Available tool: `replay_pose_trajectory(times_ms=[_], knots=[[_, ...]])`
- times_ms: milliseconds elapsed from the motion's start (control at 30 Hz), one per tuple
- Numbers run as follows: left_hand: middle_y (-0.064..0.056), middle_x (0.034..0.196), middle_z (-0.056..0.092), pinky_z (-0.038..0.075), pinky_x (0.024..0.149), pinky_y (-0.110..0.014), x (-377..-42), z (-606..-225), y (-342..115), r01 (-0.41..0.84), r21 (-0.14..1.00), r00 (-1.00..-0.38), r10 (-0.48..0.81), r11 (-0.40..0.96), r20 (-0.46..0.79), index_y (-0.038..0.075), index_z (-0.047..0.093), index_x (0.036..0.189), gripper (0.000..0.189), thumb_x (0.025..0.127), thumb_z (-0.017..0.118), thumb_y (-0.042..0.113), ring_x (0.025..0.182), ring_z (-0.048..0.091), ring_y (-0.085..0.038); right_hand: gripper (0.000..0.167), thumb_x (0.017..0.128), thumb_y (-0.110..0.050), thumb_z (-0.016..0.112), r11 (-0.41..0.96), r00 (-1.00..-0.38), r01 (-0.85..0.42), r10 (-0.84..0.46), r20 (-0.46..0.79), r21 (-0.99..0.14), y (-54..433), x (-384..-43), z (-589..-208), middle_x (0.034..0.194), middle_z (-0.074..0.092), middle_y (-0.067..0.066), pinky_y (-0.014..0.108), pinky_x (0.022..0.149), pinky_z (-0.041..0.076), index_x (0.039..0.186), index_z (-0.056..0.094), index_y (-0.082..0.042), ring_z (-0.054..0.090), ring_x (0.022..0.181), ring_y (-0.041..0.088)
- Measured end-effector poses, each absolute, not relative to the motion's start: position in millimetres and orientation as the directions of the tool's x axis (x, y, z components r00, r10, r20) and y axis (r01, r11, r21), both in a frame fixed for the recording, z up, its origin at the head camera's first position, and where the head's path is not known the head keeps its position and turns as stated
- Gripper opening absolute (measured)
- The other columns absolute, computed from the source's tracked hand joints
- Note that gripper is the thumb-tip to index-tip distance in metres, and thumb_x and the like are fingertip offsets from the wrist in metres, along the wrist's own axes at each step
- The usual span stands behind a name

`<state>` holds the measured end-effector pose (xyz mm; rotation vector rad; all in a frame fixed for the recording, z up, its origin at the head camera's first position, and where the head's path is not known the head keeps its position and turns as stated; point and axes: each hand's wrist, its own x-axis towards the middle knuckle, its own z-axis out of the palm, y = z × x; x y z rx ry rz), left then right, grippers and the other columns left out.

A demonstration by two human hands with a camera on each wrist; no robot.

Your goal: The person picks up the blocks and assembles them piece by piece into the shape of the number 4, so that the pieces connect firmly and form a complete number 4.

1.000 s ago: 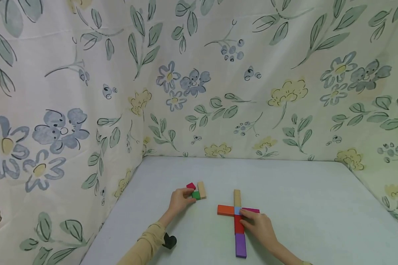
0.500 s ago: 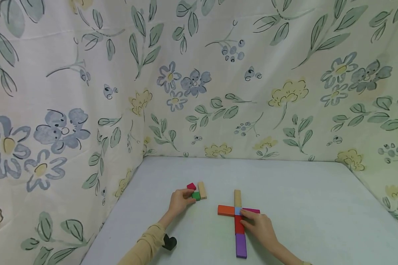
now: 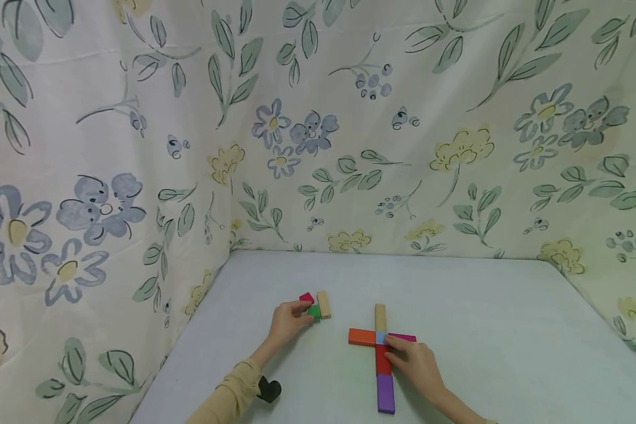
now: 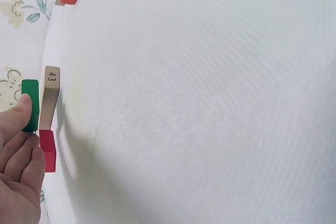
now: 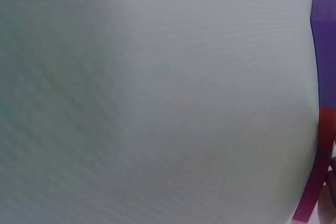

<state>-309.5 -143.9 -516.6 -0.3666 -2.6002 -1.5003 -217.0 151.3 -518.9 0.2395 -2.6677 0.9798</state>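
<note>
Left of centre in the head view, my left hand point(image 3: 288, 321) pinches a green block point(image 3: 314, 312) between thumb and fingers. Close by it are a pinkish-red block point(image 3: 307, 297) and a plain wooden block point(image 3: 324, 305), whose end bears "43" in the left wrist view. My right hand point(image 3: 420, 366) touches a flat cross of blocks, its fingertips at the small light blue block point(image 3: 380, 337) and the red block point(image 3: 383, 359). Orange point(image 3: 361, 337), magenta point(image 3: 403, 337), plain wood point(image 3: 380, 317) and purple point(image 3: 386, 393) blocks form the other arms.
A black heart-shaped piece point(image 3: 270, 389) lies beside the left sleeve point(image 3: 238, 383). The white table point(image 3: 498, 324) carries everything, and a floral curtain point(image 3: 350, 129) hangs behind it and along the left side.
In my left hand the green block has tilted slightly, its lower edge a little nearer to me. My right hand and the cross have stayed in place.
</note>
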Motion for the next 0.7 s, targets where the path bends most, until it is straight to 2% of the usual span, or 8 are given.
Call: replay_pose_trajectory(times_ms=[300,700], knots=[[-0.017,0.109,0.070,0.055,0.085,-0.032,-307,-513,-136,0.277,0.845,-0.958,0.198,0.458,0.207,-0.001,0.069,0.109,0.032,0.079,0.074,0.007,0.102,0.067,-0.028,0.031,0.073,-0.009,0.079,0.751,-0.951,-0.243,-0.058,0.305,-0.614,152,-219,-520,0.102,0.074,0.002,0.038,0.084,0.054,0.104,0.074,-0.008,0.068,0.099,0.022],[-0.017,0.115,0.067,0.054,0.087,-0.029,-305,-508,-127,0.281,0.869,-0.949,0.256,0.408,0.186,0.000,0.066,0.116,0.036,0.082,0.072,0.009,0.106,0.066,-0.029,0.031,0.073,-0.009,0.079,0.754,-0.949,-0.245,-0.056,0.311,-0.610,152,-219,-521,0.102,0.074,0.003,0.037,0.082,0.055,0.104,0.074,-0.008,0.069,0.099,0.022]])
